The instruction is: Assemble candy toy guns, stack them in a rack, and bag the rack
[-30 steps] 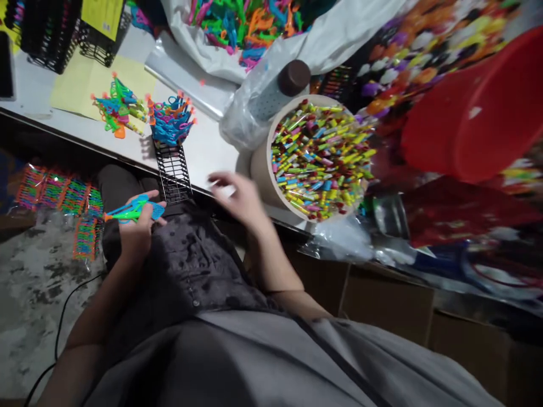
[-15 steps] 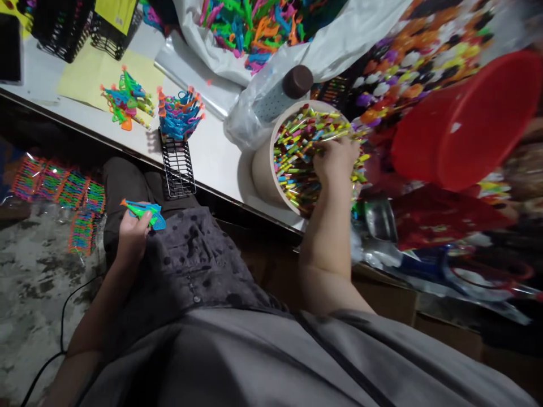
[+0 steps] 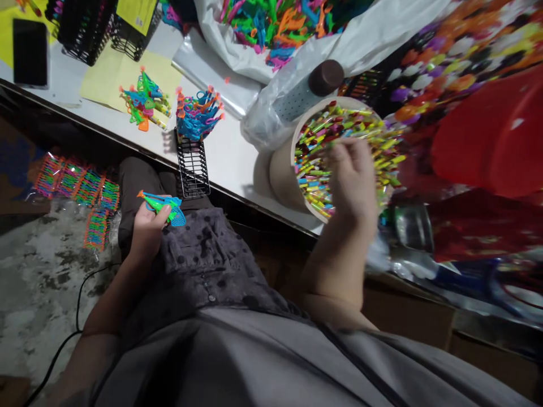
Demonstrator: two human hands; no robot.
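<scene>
My left hand (image 3: 148, 226) is over my lap, its thumb pressed on flat blue and green plastic toy pieces (image 3: 172, 210) with an orange tip. My right hand (image 3: 354, 178) is above a beige bucket (image 3: 282, 175) filled with small multicoloured sticks (image 3: 316, 144). Its fingers are bent and pinched together, slightly blurred; what they hold, if anything, I cannot make out. A black wire rack (image 3: 193, 167) juts over the table edge, its far end full of blue toy pieces with orange tips (image 3: 198, 116). A small pile of similar green and blue toys (image 3: 145, 102) lies to its left.
Behind the bucket lie a dark-capped bottle (image 3: 307, 87) and a white sack (image 3: 360, 42) of colourful plastic toys. A red tub (image 3: 487, 135) stands at right. A phone (image 3: 30, 53) lies far left on the white table (image 3: 231, 161). Packed toy strips (image 3: 89, 189) hang lower left.
My right hand has drawn back and up a little from the sticks, fingers now pinched. My left hand keeps the toy pieces. The whole view has shifted, with things appearing further right.
</scene>
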